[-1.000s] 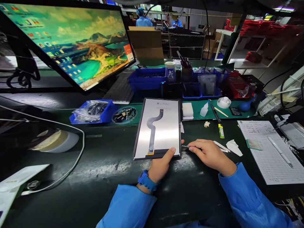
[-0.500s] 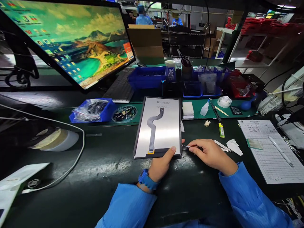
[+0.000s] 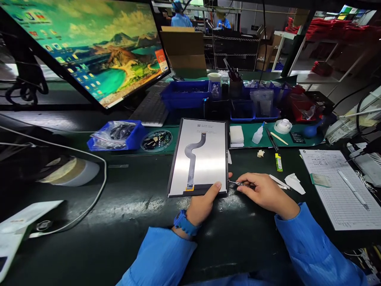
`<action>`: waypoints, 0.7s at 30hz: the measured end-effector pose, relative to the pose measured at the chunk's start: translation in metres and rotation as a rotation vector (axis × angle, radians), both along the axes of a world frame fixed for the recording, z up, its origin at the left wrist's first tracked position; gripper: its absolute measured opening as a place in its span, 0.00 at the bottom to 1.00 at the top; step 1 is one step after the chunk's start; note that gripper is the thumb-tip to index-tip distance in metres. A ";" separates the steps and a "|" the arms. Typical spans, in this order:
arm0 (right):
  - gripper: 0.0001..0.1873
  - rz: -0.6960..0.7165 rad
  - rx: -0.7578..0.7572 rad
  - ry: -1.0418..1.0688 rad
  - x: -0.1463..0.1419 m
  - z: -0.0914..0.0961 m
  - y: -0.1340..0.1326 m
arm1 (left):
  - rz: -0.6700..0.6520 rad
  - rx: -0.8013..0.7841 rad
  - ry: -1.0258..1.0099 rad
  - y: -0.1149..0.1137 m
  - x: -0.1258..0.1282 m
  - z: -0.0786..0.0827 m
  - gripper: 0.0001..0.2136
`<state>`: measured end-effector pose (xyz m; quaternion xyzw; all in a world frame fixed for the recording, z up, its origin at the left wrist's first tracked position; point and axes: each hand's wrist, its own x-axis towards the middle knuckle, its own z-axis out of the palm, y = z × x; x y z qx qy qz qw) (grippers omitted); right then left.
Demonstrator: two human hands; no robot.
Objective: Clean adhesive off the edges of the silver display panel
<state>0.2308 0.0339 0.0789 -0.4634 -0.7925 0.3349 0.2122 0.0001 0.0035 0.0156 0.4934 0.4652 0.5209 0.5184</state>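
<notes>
A silver tablet display panel (image 3: 205, 151) lies face down on the dark bench, a grey flex cable (image 3: 193, 155) running down its back. My left hand (image 3: 202, 206), with a blue watch on its wrist, grips the panel's near right corner, thumb on top. My right hand (image 3: 264, 192) is closed on thin metal tweezers (image 3: 239, 183). Their tip points left at the panel's right edge near that corner.
A tilted monitor (image 3: 89, 51) and keyboard (image 3: 151, 107) stand at the back left. Blue bins (image 3: 116, 137), a round parts dish (image 3: 156, 140), a white pad (image 3: 236, 135), a small bottle (image 3: 256, 135), a yellow lighter (image 3: 278, 162) and a paper form with pen (image 3: 339, 186) surround the panel.
Only the view has shifted slightly; both hands, the panel and the tweezers stay as they were.
</notes>
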 end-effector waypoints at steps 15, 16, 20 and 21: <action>0.11 0.056 0.061 0.012 0.000 0.002 0.001 | -0.009 0.020 0.024 0.001 -0.001 0.003 0.19; 0.12 0.062 0.067 0.010 0.000 0.002 0.001 | -0.012 0.023 0.025 0.001 0.000 0.003 0.19; 0.09 0.001 -0.044 0.017 -0.002 0.001 0.000 | -0.017 0.018 0.006 0.001 0.000 0.000 0.19; 0.09 -0.016 -0.070 0.019 -0.002 0.000 0.000 | -0.013 0.016 -0.009 0.001 0.000 -0.001 0.18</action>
